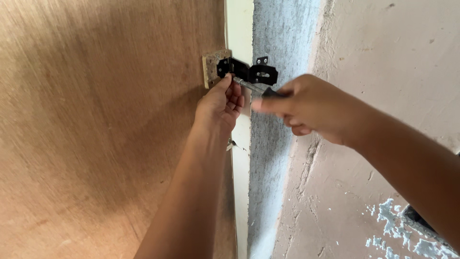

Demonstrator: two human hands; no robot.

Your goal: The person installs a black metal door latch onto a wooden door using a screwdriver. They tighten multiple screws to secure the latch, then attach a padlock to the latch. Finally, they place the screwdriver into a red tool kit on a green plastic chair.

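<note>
Plywood door panel (96,129), brown with visible grain, fills the left half of the view. Pale cream door frame strip (239,29) runs vertically beside it, bordered by a rough grey cement band (278,29). Plastered wall (383,57), pinkish-white, shows flaking paint (393,225) at lower right.

Matt black metal latch (249,72), plywood door (96,120)

You have two hands in view: one left hand (221,103) and one right hand (311,108). You see one black latch (249,72), one screwdriver (256,88), one small wooden block (211,68), one plywood door (96,120), one plastered wall (383,62).
</note>
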